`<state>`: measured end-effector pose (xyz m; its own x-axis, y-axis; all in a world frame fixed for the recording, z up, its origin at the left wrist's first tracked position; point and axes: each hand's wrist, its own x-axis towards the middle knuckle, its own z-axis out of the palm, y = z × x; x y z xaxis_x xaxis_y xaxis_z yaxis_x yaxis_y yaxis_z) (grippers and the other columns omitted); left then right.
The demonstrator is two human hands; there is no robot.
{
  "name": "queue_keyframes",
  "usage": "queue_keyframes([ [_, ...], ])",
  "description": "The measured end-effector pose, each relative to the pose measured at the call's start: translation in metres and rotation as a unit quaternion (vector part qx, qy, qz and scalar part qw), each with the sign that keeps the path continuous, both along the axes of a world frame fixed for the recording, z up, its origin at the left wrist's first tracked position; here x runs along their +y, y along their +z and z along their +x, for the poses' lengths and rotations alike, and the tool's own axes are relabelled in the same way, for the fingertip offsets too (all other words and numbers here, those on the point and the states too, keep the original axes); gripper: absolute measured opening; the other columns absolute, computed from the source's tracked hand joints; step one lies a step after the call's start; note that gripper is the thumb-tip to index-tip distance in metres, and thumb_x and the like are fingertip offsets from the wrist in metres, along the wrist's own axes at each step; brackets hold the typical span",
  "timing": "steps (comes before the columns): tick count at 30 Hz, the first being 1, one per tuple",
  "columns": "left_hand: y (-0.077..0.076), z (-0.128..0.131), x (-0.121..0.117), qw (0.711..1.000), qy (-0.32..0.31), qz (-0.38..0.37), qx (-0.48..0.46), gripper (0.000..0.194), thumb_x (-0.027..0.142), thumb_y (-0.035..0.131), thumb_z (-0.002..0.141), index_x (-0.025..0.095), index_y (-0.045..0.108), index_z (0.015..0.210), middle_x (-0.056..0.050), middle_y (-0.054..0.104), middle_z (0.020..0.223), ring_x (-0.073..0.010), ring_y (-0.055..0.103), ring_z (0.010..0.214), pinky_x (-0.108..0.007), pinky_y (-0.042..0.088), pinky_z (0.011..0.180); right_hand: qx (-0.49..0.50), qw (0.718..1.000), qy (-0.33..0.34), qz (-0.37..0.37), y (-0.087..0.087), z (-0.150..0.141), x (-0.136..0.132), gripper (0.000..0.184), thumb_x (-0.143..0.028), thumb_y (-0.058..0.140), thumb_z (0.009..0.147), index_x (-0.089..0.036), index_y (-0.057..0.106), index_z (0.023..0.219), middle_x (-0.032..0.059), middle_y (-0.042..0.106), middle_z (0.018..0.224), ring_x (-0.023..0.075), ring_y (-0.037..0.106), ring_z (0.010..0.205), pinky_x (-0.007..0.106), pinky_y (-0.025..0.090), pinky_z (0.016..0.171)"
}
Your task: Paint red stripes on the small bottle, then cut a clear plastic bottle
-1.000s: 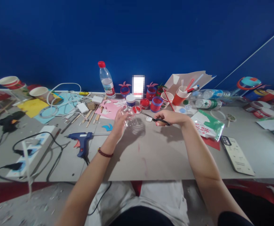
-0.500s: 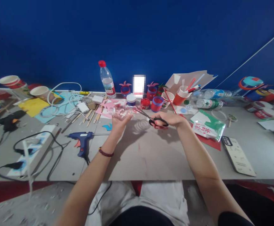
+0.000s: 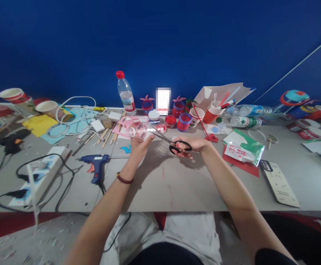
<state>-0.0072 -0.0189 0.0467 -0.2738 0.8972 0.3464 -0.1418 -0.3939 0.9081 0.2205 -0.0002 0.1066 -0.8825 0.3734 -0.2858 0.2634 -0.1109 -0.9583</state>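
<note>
My left hand (image 3: 140, 145) is wrapped round a clear plastic bottle (image 3: 139, 130) that lies roughly sideways above the table. In my right hand (image 3: 189, 146) is a pair of black-handled scissors (image 3: 164, 137), fingers through the loops. The blades point left and their tips reach the bottle's side near my left thumb; whether they pierce the plastic I cannot tell. Behind the bottle stand an open jar of red paint (image 3: 170, 120) and a white-lidded jar (image 3: 154, 115).
A blue glue gun (image 3: 95, 165) and a white power strip (image 3: 40, 176) with cables lie on the left. An upright bottle with a red cap (image 3: 126, 94) stands at the back. On the right are a phone (image 3: 280, 184), a green packet (image 3: 244, 147) and paper cups (image 3: 213, 112).
The scissors have moved left and are spread wider, with their tips now at the bottle's side. The bottle has shifted slightly left in my left hand.
</note>
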Motion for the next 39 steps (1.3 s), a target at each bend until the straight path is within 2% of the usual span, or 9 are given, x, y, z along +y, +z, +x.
queue_keyframes([
  [7,-0.004,0.005,-0.005,1.0,-0.02,-0.004,-0.007,0.076,0.048,0.086,0.068,0.029,0.049,0.132,-0.007,0.063,0.123,-0.0213,0.061,0.123,-0.045,0.044,0.113,0.029,0.999,0.013,-0.011,-0.004,-0.001,0.002,0.07,-0.085,0.059,0.073,-0.016,0.054,0.077,-0.0054,0.053,0.057,0.0051,0.042,0.033,0.019,0.038,0.028],
  [12,-0.003,0.004,-0.005,1.0,-0.002,0.029,0.003,0.076,0.045,0.085,0.071,0.031,0.046,0.135,-0.007,0.06,0.13,-0.0208,0.058,0.129,-0.043,0.038,0.119,0.036,0.999,0.016,-0.027,-0.003,-0.003,0.0,0.069,-0.085,0.059,0.073,-0.016,0.053,0.076,-0.0063,0.051,0.055,0.0053,0.042,0.034,0.018,0.037,0.027],
  [19,0.002,0.002,-0.007,1.0,-0.008,0.013,0.007,0.079,0.052,0.082,0.072,0.034,0.042,0.137,-0.007,0.061,0.13,-0.022,0.06,0.127,-0.046,0.042,0.116,0.026,0.999,0.009,-0.039,-0.005,-0.006,-0.003,0.069,-0.085,0.06,0.072,-0.016,0.053,0.074,-0.0064,0.051,0.053,0.0047,0.039,0.031,0.019,0.038,0.027],
  [27,-0.002,0.001,-0.005,1.0,-0.002,0.025,0.012,0.078,0.049,0.083,0.073,0.033,0.042,0.138,-0.008,0.058,0.132,-0.0199,0.059,0.126,-0.043,0.042,0.116,0.039,0.998,0.01,-0.038,-0.006,-0.006,-0.004,0.069,-0.085,0.057,0.073,-0.016,0.052,0.075,-0.0071,0.05,0.054,0.004,0.036,0.031,0.019,0.036,0.027],
  [34,0.005,0.003,-0.009,0.999,0.016,0.041,0.018,0.078,0.05,0.082,0.073,0.033,0.042,0.137,-0.007,0.056,0.133,-0.02,0.057,0.128,-0.043,0.041,0.117,0.046,0.998,0.02,-0.042,-0.005,-0.007,-0.003,0.07,-0.086,0.057,0.072,-0.017,0.053,0.075,-0.0075,0.05,0.053,0.0047,0.038,0.03,0.02,0.037,0.027],
  [39,0.006,0.004,-0.009,0.999,-0.004,0.035,0.005,0.079,0.05,0.084,0.071,0.037,0.041,0.136,-0.006,0.056,0.132,-0.0206,0.058,0.128,-0.043,0.045,0.113,0.043,0.998,0.018,-0.051,-0.004,-0.006,-0.003,0.068,-0.085,0.06,0.072,-0.017,0.053,0.076,-0.0071,0.05,0.053,0.0051,0.04,0.032,0.019,0.037,0.027],
])
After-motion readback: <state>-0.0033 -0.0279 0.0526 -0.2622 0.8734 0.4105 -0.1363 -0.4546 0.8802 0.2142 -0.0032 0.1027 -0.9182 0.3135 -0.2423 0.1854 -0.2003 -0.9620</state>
